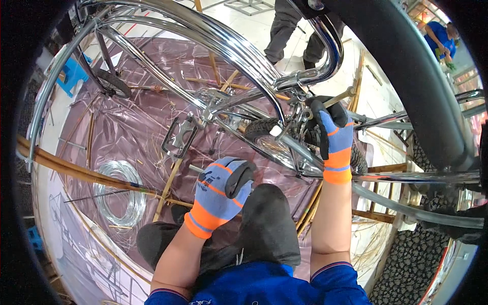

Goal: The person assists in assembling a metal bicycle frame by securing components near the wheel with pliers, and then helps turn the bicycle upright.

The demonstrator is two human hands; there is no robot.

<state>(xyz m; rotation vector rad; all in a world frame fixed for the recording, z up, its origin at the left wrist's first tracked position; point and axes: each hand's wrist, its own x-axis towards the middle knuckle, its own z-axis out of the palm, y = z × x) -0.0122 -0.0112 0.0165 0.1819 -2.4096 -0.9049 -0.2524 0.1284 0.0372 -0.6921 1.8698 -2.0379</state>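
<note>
Chrome bicycle frame (284, 81) lies ahead of both hands, tubes running left to right. Right hand (333, 140), the nearer, grips near the small knobby wheel (269, 133). Left hand (221, 190) is closed on a thin metal rod (195, 168).

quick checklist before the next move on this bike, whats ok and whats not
1. Right hand placed on the work: ok, gloved, up at the chrome frame joint near the wheel.
2. Left hand has a tool: ok, it grips a thin metal rod; its tip is hidden.
3. Pedal out of the hands' way: ok, it hangs left of both.
4. Tyre seated: cannot tell, mostly hidden.
5. Floor around the knees: not ok, a wire coil and bamboo strips lie close.
</note>
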